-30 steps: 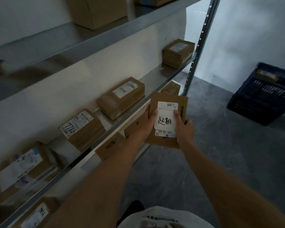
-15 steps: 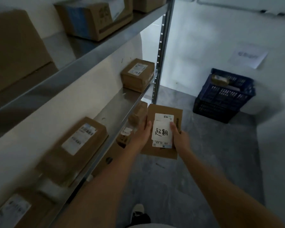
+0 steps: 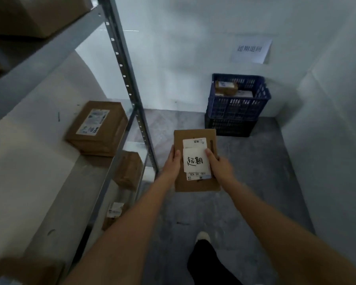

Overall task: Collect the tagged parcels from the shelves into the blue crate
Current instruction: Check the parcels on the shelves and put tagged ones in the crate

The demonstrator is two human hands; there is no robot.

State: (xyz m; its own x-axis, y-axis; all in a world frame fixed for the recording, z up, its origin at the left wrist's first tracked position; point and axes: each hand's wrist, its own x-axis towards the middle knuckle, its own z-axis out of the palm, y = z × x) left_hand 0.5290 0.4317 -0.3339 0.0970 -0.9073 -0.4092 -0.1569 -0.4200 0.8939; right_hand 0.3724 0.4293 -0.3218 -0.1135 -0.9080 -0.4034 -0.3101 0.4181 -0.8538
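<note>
Both hands, left [image 3: 171, 162] and right [image 3: 220, 166], grip a tagged parcel [image 3: 195, 182] by its edges. Ahead of that grip, the blue crate [image 3: 234, 108] holds two parcels [image 3: 226, 88].

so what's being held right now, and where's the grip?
A flat tagged parcel, left hand on its left edge, right hand on its right edge, thumbs on top.

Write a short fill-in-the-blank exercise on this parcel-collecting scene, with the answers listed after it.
1. The flat parcel with the handwritten white tag is held by ____ hands.
2. The blue crate stands on the floor in the ____ of the room.
3. The crate already holds some ____.
4. The metal shelves stand on the person's ____ side.

Answers: both; corner; parcels; left
</note>
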